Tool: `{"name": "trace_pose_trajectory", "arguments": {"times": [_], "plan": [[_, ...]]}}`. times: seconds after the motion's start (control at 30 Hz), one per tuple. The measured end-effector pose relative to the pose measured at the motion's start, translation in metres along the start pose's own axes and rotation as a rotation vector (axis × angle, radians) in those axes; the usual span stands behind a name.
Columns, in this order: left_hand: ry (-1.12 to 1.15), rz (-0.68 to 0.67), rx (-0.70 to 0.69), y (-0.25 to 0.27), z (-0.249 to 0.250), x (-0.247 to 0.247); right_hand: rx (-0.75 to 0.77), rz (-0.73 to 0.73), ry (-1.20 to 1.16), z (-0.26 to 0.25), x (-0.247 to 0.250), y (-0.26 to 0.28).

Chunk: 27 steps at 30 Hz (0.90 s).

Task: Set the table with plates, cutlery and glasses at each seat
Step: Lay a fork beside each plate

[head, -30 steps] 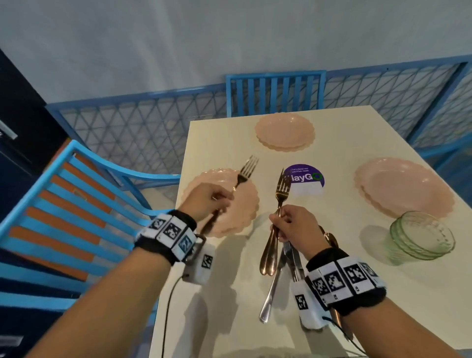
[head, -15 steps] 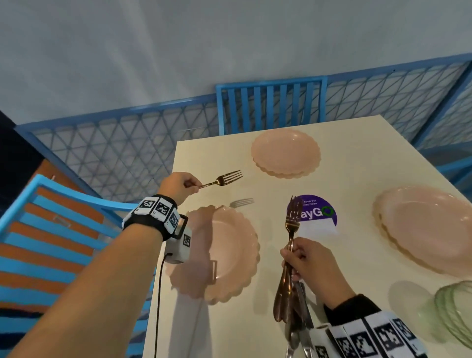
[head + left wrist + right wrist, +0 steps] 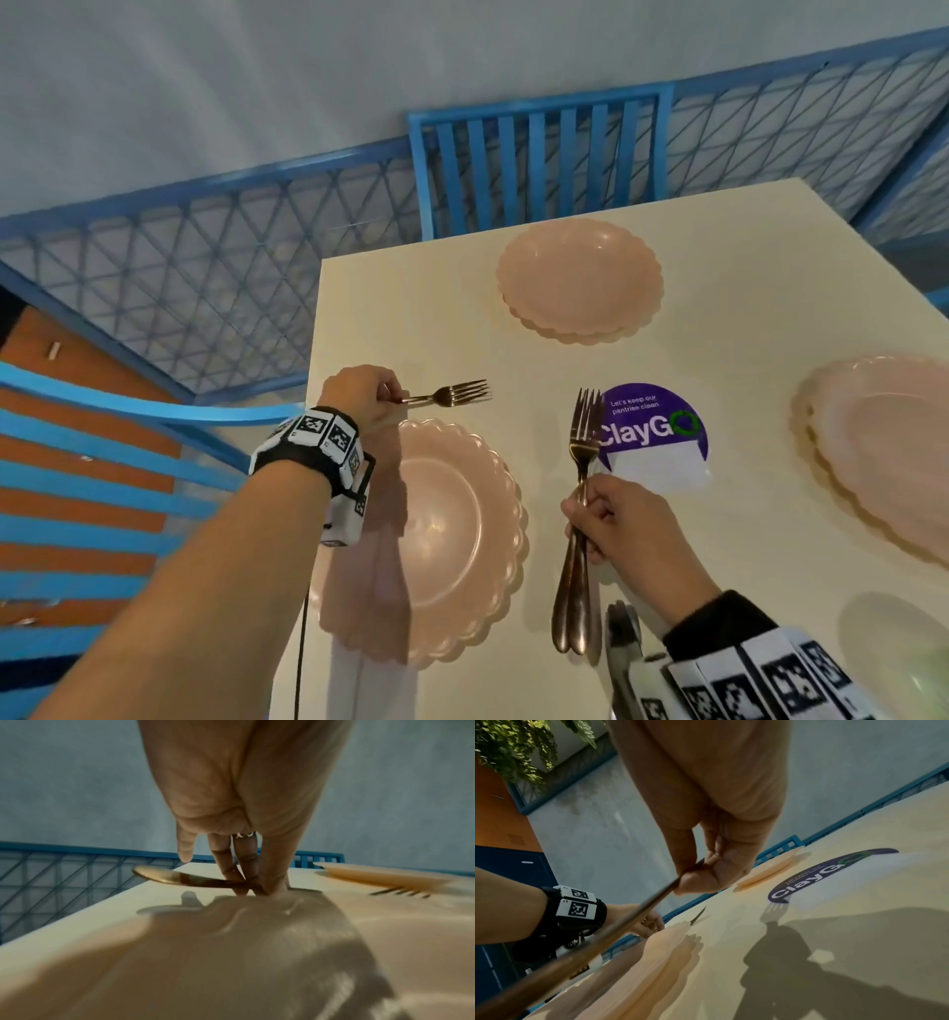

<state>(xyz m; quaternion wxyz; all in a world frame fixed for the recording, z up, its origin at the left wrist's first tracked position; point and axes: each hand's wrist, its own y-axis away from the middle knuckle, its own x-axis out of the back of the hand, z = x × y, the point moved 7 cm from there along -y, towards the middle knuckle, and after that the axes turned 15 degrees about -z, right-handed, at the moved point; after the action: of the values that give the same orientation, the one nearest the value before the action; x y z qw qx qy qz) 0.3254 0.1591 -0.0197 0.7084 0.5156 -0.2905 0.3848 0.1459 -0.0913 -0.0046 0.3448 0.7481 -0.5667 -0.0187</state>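
My left hand (image 3: 367, 393) pinches the handle of a copper fork (image 3: 449, 397), its tines pointing right, low over the cream table (image 3: 411, 308) just beyond the near pink scalloped plate (image 3: 436, 539). In the left wrist view the fingers (image 3: 241, 874) hold the fork handle (image 3: 164, 876) close to the table. My right hand (image 3: 616, 529) grips a bundle of forks (image 3: 583, 447) upright to the right of that plate; the handles (image 3: 577, 951) show in the right wrist view. A second pink plate (image 3: 580, 282) lies at the far seat, a third (image 3: 883, 452) at the right.
A round purple ClayGo sticker (image 3: 652, 437) marks the table centre. Blue slatted chairs stand at the far side (image 3: 539, 164) and at my left (image 3: 102, 488). A blue lattice railing (image 3: 205, 267) runs behind the table. A green glass (image 3: 924, 668) is barely in view at bottom right.
My left hand has carried its fork from over the near plate to the table beyond it and lowered it, tines now pointing right. The right hand kept its bundle upright.
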Motion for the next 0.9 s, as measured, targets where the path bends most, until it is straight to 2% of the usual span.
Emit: {"name": "trace_pose_trajectory", "arguments": {"times": [0.23,0.9], "plan": [[-0.295,-0.013,0.021,-0.009,0.005,-0.007,0.010,-0.018,-0.001,0.002,-0.004,-0.004],[-0.279,0.047,0.088,-0.006,0.010,-0.007,0.007,-0.016,-0.003,0.011,-0.008,0.001]]}}
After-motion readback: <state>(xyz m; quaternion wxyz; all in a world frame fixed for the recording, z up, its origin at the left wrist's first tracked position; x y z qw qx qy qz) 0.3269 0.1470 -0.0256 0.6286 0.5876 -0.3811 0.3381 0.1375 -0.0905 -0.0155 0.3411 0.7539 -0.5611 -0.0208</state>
